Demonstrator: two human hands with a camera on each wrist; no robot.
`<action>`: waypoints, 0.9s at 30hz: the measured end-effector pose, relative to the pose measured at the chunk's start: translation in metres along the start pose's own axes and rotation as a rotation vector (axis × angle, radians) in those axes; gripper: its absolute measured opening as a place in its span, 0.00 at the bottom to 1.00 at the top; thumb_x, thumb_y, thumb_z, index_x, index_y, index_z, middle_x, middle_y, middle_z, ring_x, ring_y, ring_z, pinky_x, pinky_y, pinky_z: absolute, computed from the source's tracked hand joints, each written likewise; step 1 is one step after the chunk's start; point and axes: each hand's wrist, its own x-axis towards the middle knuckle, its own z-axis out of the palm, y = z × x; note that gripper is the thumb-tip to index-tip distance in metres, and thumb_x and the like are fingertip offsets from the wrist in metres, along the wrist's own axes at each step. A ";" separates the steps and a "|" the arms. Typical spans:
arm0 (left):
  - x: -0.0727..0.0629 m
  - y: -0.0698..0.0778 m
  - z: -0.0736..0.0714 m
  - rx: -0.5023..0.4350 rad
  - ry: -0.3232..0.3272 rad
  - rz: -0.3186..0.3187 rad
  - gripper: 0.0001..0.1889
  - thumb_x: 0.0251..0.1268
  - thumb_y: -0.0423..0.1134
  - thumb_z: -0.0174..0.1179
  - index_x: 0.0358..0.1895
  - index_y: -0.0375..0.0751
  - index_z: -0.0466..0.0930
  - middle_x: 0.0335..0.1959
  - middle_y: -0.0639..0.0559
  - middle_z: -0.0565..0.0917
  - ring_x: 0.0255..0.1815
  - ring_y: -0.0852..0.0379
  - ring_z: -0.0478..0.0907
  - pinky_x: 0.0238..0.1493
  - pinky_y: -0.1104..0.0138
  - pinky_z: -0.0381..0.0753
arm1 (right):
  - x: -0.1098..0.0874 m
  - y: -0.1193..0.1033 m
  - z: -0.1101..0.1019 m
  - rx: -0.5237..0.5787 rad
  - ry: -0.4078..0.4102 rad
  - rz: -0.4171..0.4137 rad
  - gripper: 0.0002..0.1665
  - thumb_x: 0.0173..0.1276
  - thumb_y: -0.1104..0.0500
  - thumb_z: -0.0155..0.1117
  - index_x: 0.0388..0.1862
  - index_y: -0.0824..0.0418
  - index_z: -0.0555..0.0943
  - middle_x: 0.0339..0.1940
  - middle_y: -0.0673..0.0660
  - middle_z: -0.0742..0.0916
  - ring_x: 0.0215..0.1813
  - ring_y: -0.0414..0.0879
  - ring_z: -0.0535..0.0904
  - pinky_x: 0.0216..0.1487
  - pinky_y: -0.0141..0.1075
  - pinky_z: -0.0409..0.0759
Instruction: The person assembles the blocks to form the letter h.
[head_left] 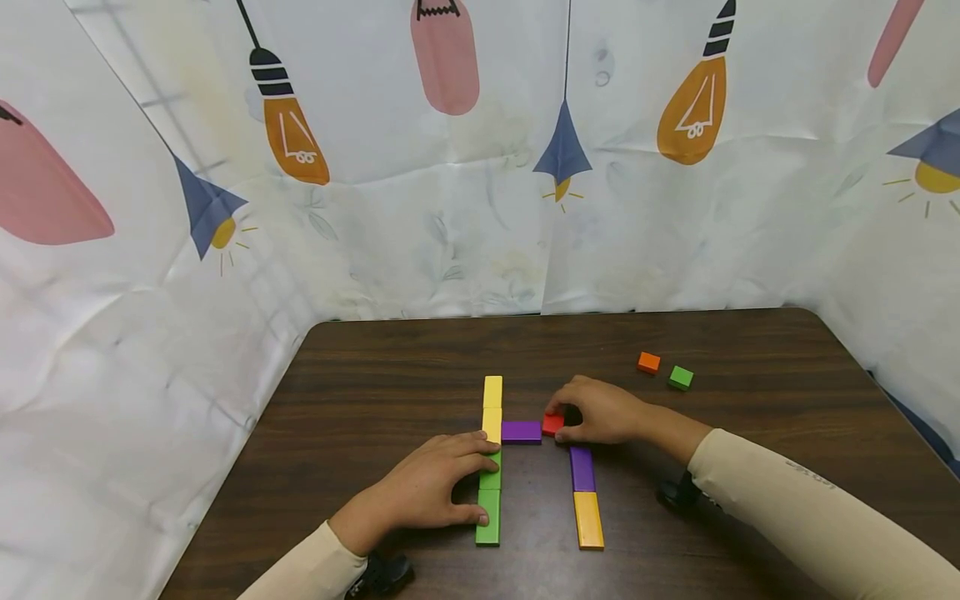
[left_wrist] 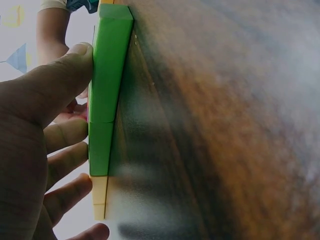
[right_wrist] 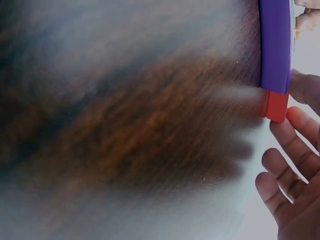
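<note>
In the head view, a straight column of two yellow blocks [head_left: 492,392] and two green blocks [head_left: 488,518] lies on the table. My left hand [head_left: 427,483] rests its thumb and fingertips along this column, fingers loosely extended. From the column a purple block [head_left: 521,432] extends rightward. At its right end, my right hand [head_left: 607,412] pinches a small red block [head_left: 552,425] between thumb and fingers. Below that lies a second purple block [head_left: 582,469], with an orange-yellow block [head_left: 588,521] end to end with it. The right wrist view shows the red block [right_wrist: 278,106] past a purple block's end [right_wrist: 275,45].
A small orange block [head_left: 648,362] and a small green block [head_left: 681,377] lie at the back right of the dark wooden table [head_left: 405,358]. A white printed curtain [head_left: 465,233] hangs around the table's back and sides. Each wrist wears a black camera.
</note>
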 end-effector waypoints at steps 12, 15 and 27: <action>0.000 0.001 -0.001 0.003 -0.006 -0.005 0.31 0.63 0.66 0.66 0.64 0.56 0.80 0.75 0.60 0.69 0.78 0.55 0.60 0.71 0.49 0.68 | -0.001 0.000 0.001 0.009 -0.001 0.000 0.19 0.65 0.42 0.75 0.52 0.46 0.86 0.47 0.40 0.83 0.52 0.40 0.75 0.53 0.42 0.80; 0.000 0.001 -0.001 0.000 -0.004 -0.002 0.31 0.63 0.66 0.66 0.64 0.56 0.80 0.75 0.60 0.69 0.78 0.55 0.61 0.71 0.49 0.68 | -0.002 0.003 0.000 0.012 0.021 0.002 0.20 0.65 0.42 0.75 0.53 0.46 0.86 0.50 0.40 0.83 0.55 0.41 0.75 0.57 0.43 0.79; 0.000 0.001 -0.002 0.005 -0.021 -0.013 0.31 0.63 0.67 0.66 0.64 0.55 0.80 0.75 0.60 0.69 0.78 0.55 0.60 0.71 0.49 0.67 | -0.022 0.025 -0.026 0.015 0.108 0.088 0.25 0.66 0.44 0.75 0.59 0.52 0.84 0.54 0.46 0.85 0.61 0.48 0.76 0.58 0.47 0.80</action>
